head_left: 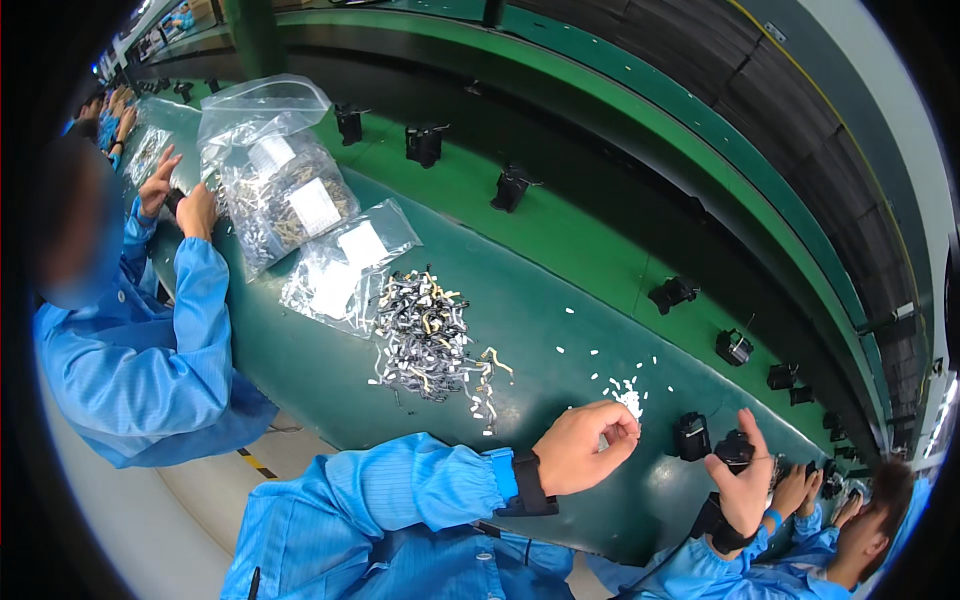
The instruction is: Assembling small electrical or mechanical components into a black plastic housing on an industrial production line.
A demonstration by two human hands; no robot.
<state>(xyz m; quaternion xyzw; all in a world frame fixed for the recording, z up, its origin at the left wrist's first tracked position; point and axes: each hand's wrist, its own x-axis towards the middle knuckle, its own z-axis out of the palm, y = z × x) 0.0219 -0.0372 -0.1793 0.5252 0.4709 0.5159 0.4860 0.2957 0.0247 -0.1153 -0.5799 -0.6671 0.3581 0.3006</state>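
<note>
Two own hands | left hand (585, 447) pinches a small white piece, too tiny to identify, above the white bits (627, 396) | right hand (745, 480) closed around one black part (735, 450), half hidden | two clear bags (300, 215) | one pile of metal clips (425, 335) on green bench (540, 310).

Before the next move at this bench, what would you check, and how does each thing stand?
1. Left hand at the small white pieces: ok, fingers pinched by the pile.
2. Piece actually held: cannot tell, too small.
3. Right hand grips a black part: ok.
4. Second black part within reach: ok, between the hands.
5. Heap of dark clips nearby: ok, on the green table.
</note>
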